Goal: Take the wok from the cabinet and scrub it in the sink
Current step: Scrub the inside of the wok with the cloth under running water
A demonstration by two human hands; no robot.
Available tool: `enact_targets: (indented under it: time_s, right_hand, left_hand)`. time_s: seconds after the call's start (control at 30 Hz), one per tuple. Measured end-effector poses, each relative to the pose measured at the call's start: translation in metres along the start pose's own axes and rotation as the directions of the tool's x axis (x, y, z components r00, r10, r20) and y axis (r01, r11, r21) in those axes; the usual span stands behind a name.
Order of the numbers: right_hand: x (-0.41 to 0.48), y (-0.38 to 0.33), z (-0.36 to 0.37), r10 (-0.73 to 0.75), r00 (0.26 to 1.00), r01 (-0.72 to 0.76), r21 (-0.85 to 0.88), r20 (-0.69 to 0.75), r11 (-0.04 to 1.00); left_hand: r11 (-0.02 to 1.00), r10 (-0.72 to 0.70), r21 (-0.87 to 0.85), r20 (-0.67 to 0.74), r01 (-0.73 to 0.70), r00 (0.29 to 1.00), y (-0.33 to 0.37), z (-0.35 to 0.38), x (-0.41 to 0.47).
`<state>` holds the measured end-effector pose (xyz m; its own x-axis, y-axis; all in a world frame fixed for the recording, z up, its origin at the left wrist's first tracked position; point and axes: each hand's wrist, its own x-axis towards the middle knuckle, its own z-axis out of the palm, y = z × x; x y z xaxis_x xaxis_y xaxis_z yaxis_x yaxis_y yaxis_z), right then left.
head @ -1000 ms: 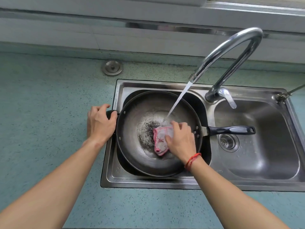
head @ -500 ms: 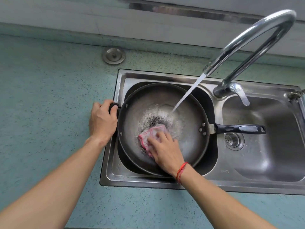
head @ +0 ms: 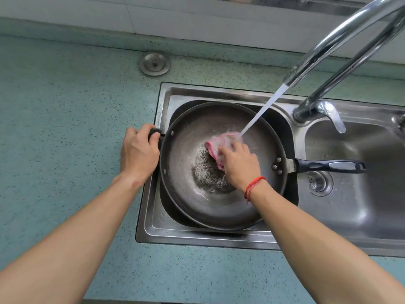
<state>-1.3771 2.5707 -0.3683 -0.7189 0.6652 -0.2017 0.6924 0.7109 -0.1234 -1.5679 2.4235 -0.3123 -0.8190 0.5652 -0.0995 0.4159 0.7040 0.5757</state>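
Note:
A dark metal wok point(head: 188, 194) lies in the left basin of the steel sink point(head: 157, 233). Its long black handle point(head: 328, 166) points right over the other basin. My left hand point(head: 138, 153) grips the short black helper handle at the wok's left rim. My right hand point(head: 240, 164) presses a pink and white cloth point(head: 219, 145) against the upper middle of the wok's inside. Water from the curved chrome faucet point(head: 341, 38) runs onto the cloth. Dark specks and foam sit at the wok's bottom point(head: 206, 172).
A round metal sink stopper point(head: 155, 63) lies on the blue-green speckled counter point(head: 65, 128) behind the sink's left corner. The right basin has a strainer drain point(head: 317, 182). The faucet lever point(head: 333, 115) stands between the basins. A white tiled wall runs along the back.
My right hand has slid the cloth up and to the right inside the wok, under the water stream. The left hand keeps hold of the helper handle. The view has moved closer.

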Motion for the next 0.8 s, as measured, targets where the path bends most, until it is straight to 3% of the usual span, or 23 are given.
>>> enact_targets:
  time_s: [0.1,0.27,0.5,0.7,0.8]
  right_hand:
    - [-0.023,0.018,-0.014,0.018,0.995,-0.012,-0.060,0.096,0.998]
    - [-0.069,0.005,-0.025,-0.105,0.953,0.124,-0.051,0.285,0.991]
    - [-0.069,-0.041,0.007,-0.280,0.958,0.275,0.088,0.053,0.957]
    - [-0.014,-0.059,0.017,-0.229,0.966,0.234,0.030,-0.117,0.972]
    - [0.008,-0.037,0.012,-0.170,0.980,0.172,0.013,-0.102,0.985]
  left_hand:
    - [1.000,-0.007,0.009,-0.010,0.007,1.000,0.003,0.000,-0.002]
    - [1.000,-0.017,0.004,-0.004,0.017,1.000,0.005,-0.002,-0.003]
    - [1.000,-0.010,-0.010,-0.005,0.010,1.000,0.001,0.000,-0.002]
    - [1.000,0.000,-0.030,0.004,0.000,1.000,-0.003,0.000,0.001]
    - [1.000,-0.008,-0.028,0.021,0.009,1.000,-0.008,0.001,0.006]
